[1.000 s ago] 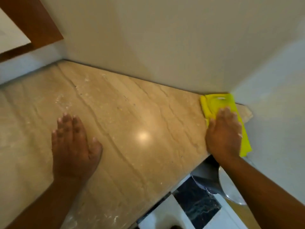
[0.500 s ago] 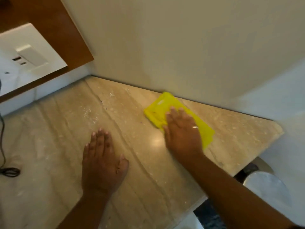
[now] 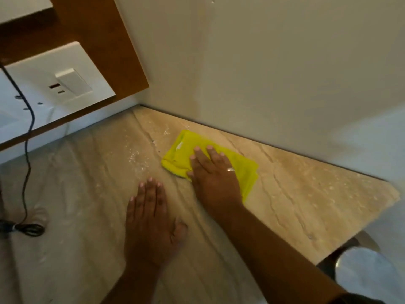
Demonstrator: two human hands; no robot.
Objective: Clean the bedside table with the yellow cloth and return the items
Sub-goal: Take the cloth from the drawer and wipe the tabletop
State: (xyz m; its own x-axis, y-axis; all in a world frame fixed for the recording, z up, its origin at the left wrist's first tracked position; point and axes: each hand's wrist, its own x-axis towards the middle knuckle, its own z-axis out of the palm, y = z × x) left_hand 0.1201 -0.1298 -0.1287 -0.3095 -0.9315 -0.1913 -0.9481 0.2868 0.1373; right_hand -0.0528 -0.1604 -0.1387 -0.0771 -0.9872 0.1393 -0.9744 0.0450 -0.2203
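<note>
The bedside table (image 3: 306, 194) has a beige marble top with brown veins and white dusty specks near its back corner. A folded yellow cloth (image 3: 182, 154) lies flat on it close to the rear wall. My right hand (image 3: 212, 174) presses down on the cloth, palm flat, fingers spread over it; a ring shows on one finger. My left hand (image 3: 151, 222) rests flat on the bare marble in front of the cloth, fingers together, holding nothing.
A white switch and socket plate (image 3: 65, 84) sits on a brown wooden panel (image 3: 105, 40) at the left. A black cable (image 3: 27, 150) hangs from it to a coiled bundle (image 3: 26, 229) on the table's left. A shiny round metal object (image 3: 361, 266) stands below the table's right edge.
My right hand has slid the yellow cloth leftward along the back wall, from the table's right corner toward the left corner. My left hand has stayed flat on the marble.
</note>
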